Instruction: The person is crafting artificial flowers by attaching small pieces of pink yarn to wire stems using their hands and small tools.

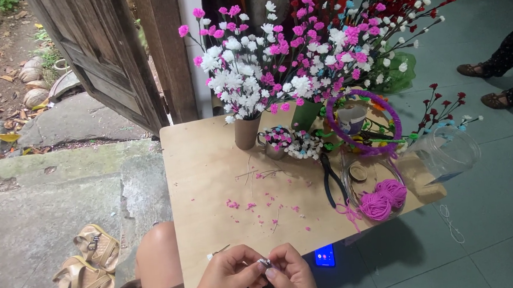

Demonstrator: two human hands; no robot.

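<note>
Fingertips [260, 265] of both hands meet at the near edge of the table, pinched together on a small pale-and-dark piece [265, 263]; it is too small in the head view to say what it is, though it may be a bit of wire or a tiny bead. Left hand [227, 280] comes up from below with thumb and forefinger closed on that piece, and right hand [294, 276] pinches it from the other side, so the two hands touch.

Just beyond the hands lies the light wooden table [209, 166], with pink petal scraps [255, 208] and thin wire bits scattered over its middle. At its far edge a brown tube vase [246, 132] holds a spray of pink and white artificial flowers [274, 63]. To the right of it sits a purple hoop [365, 123], near black pliers [331, 181]. A clear bowl [352, 185] holds balls of pink yarn [383, 198], and a clear jar [449, 150] lies at the table's right corner.

A phone [324, 256] with a blue lit screen lies on the floor just right of the hands. Tan sandals [89, 264] rest on the concrete at left, and another person's feet [484, 86] stand well apart at upper right.
</note>
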